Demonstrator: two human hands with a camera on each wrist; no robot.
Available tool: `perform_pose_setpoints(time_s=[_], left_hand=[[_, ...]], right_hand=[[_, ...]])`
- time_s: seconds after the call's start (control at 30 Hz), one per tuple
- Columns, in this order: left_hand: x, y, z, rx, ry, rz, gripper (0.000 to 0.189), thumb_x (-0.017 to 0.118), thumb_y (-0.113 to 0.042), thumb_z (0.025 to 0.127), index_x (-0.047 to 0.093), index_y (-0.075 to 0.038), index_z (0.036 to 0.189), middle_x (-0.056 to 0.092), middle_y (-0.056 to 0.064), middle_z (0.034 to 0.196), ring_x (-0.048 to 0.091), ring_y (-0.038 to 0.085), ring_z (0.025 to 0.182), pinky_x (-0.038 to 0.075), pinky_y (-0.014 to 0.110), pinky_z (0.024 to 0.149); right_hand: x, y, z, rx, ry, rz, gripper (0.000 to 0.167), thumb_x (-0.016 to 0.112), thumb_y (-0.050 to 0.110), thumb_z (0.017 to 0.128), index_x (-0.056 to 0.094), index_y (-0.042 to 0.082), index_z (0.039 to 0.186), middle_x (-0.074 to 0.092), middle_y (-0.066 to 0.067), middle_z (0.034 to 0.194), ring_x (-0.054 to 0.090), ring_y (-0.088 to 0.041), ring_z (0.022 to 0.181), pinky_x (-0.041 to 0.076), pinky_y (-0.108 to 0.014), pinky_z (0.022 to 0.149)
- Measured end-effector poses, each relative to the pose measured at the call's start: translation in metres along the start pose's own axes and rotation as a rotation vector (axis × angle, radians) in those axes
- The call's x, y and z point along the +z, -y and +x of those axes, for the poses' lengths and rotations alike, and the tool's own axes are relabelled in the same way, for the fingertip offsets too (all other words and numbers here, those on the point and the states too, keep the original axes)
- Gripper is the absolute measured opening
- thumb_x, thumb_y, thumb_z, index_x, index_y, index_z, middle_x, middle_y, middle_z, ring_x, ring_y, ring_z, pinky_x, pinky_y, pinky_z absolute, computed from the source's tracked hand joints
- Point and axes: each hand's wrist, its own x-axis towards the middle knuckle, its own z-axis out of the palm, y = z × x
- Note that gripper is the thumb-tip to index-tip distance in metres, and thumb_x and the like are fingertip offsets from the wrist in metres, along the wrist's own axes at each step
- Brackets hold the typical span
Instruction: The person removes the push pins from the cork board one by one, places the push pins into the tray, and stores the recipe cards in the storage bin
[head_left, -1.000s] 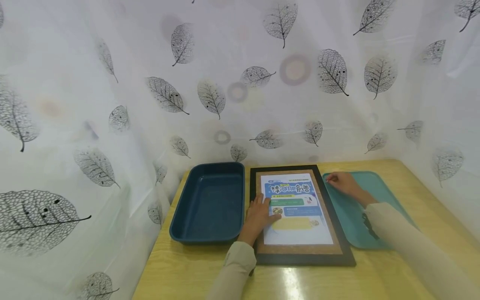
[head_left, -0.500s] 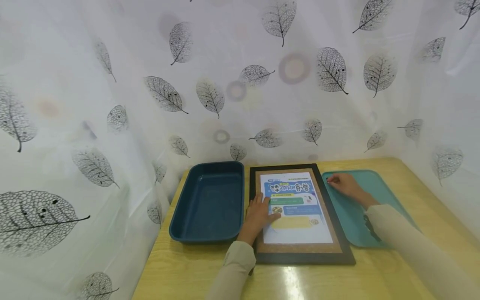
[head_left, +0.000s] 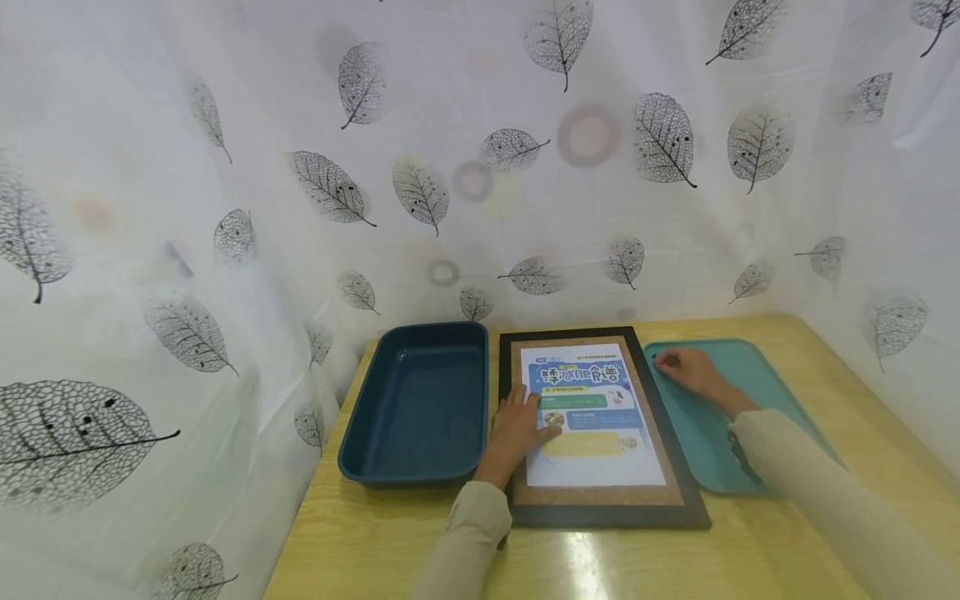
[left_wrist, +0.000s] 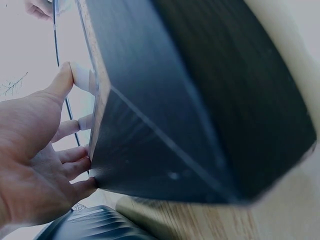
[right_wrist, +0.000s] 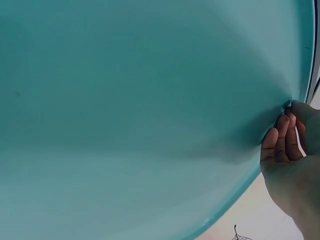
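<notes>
I am seeing the left hand [head_left: 517, 429] lying with fingers spread over the left side of the printed sheet [head_left: 600, 467], which is resting on the black-framed board [head_left: 607, 517] in the middle of the worktop [head_left: 360, 542]. The right hand [head_left: 692, 372] is holding its fingertips close together at the far left corner of the teal tray [head_left: 701, 450]; whether they are pinching anything, I cannot tell. Judged risk: the sheet is showing no fastening I can make out, so uneven left-hand pressure could be skewing it; a forearm leaning on the tray rim could be tipping it. Clearance: the blue basin [head_left: 420, 408] is sitting just beside the board's left edge, the tray just beside its right, and the leaf-print curtain [head_left: 480, 225] is hanging near the far edges; the near side is offering most room.
</notes>
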Motion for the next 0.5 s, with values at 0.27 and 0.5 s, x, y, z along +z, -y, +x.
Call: perform_pose_setpoints(time_s=[0.27, 0.5], left_hand=[[-0.0003, 0.0000, 0.0001, 0.003, -0.009, -0.006, 0.080, 0.073, -0.055, 0.093, 0.047, -0.010, 0.155, 0.033, 0.016, 0.166, 0.030, 0.032, 0.154, 0.028, 0.050, 0.125], [-0.0014, -0.0013, -0.0009, 0.004, -0.005, 0.008, 0.080, 0.072, -0.055, 0.094, 0.046, -0.010, 0.155, 0.033, 0.016, 0.166, 0.029, 0.032, 0.155, 0.027, 0.050, 0.126]], right_hand=[[0.0003, 0.0029, -0.0017, 0.010, -0.001, 0.000, 0.015, 0.066, 0.004, 0.099, 0.071, -0.008, 0.107, 0.072, -0.029, 0.107, 0.067, -0.049, 0.104, 0.053, -0.062, 0.093], [-0.0003, 0.0064, -0.0041, 0.015, -0.013, 0.013, 0.016, 0.066, 0.003, 0.099, 0.071, -0.009, 0.108, 0.071, -0.030, 0.110, 0.066, -0.050, 0.106, 0.052, -0.063, 0.095]])
